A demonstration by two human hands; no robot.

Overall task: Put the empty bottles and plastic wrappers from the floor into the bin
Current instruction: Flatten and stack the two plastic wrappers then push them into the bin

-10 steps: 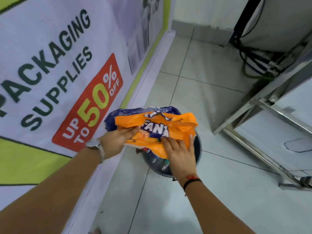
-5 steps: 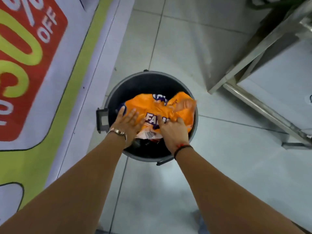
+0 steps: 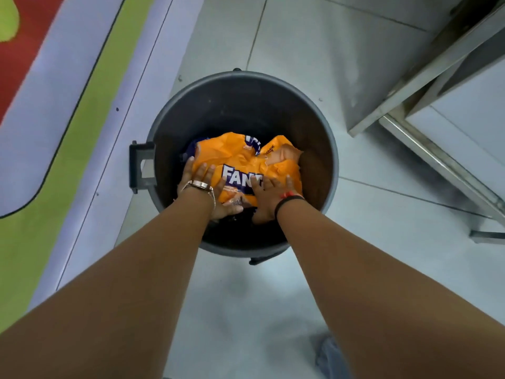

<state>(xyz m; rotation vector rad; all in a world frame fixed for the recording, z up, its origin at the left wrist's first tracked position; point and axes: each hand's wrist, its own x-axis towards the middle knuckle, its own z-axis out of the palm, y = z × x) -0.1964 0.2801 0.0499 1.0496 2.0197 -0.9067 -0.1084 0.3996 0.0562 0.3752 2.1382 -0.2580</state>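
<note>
The orange wrapper [image 3: 240,162], crumpled and printed with white letters on a dark blue patch, lies inside the round grey bin [image 3: 332,160], well below its rim. Both hands reach down into the bin and press on the wrapper's near edge. The left hand [image 3: 203,184] lies flat with fingers spread apart on the wrapper's left side; a metal watch [image 3: 200,185] sits on that wrist. The right hand [image 3: 269,196] also has its fingers apart, laid on the wrapper beside the lettering, with a black and red band [image 3: 288,198] at the wrist. The bin stands on the pale tiled floor [image 3: 341,64]. Left of the bin runs a green, white and red banner [image 3: 68,105]; right of it stands a metal frame [image 3: 437,160].
</note>
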